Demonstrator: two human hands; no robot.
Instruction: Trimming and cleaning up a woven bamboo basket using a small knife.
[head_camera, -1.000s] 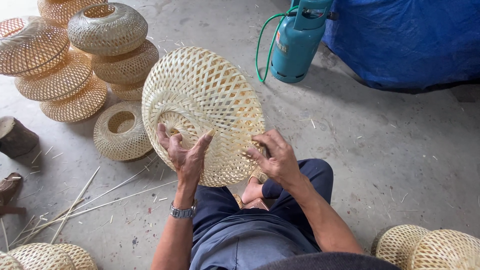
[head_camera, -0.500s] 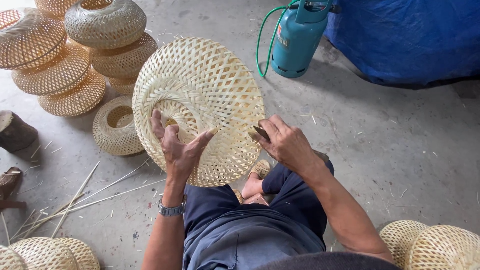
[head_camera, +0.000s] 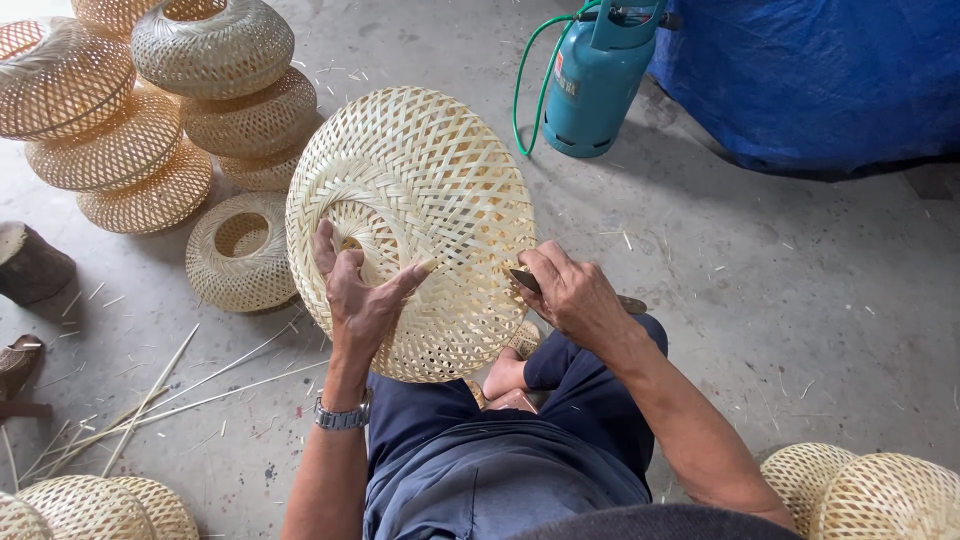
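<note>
Woven pale bamboo round lampshade (head_camera: 420, 200) was tilted over the person's lap above the grey concrete floor (head_camera: 780, 280). Left hand (head_camera: 362, 300) lay spread, steadying its face. Right hand (head_camera: 575, 295) was closed on a small dark-bladed knife (head_camera: 527, 281) at the rim; best kept shallow, trimming strand ends only.

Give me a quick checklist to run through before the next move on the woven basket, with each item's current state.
1. Left hand flat against the woven basket: ok.
2. Right hand gripping the small tool at the basket's rim: ok.
3. Tool tip seated in the weave: cannot tell, fingers hide it.
4. Basket propped over the knees: ok.
5. Gas cylinder apart from the work: ok.
</note>
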